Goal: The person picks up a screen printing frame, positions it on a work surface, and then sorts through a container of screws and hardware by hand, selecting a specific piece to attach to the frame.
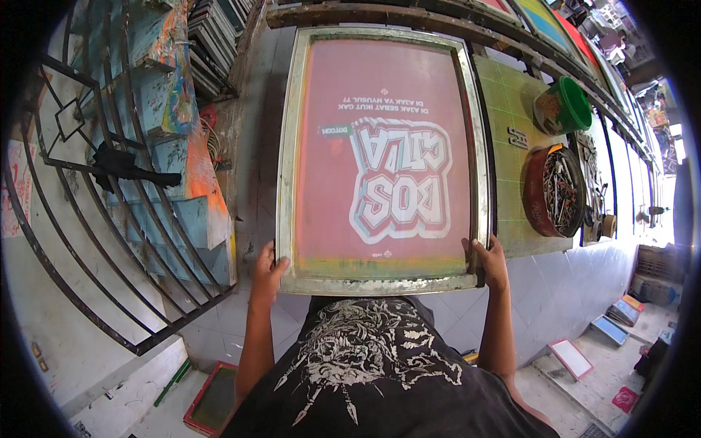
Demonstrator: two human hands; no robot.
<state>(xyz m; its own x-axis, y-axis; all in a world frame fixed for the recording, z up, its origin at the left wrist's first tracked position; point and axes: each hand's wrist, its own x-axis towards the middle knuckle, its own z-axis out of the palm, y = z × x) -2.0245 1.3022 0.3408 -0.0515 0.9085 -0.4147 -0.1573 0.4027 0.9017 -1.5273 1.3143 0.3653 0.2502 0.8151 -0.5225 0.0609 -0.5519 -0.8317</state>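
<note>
On my feed, a dark metal grille [80, 182] curves down the left, with a black cloth [117, 162] draped over it. Behind it I see paint-smeared, light-blue shelves [161, 87]. Next comes the left hand [269, 270], its fingers clamped on the near left corner of a framed screen [391, 164], thumb on top. The screen lies in the middle of my view, its reddish mesh bearing a white design upside down to me; I can't tell whether anything supports it. The right hand [491, 263] has its fingers clamped on the frame's right side, near the lower corner. Just beyond is a green gridded counter [504, 226], carrying a round red tin [537, 191] of thin pieces and a green tub [550, 109].
</note>
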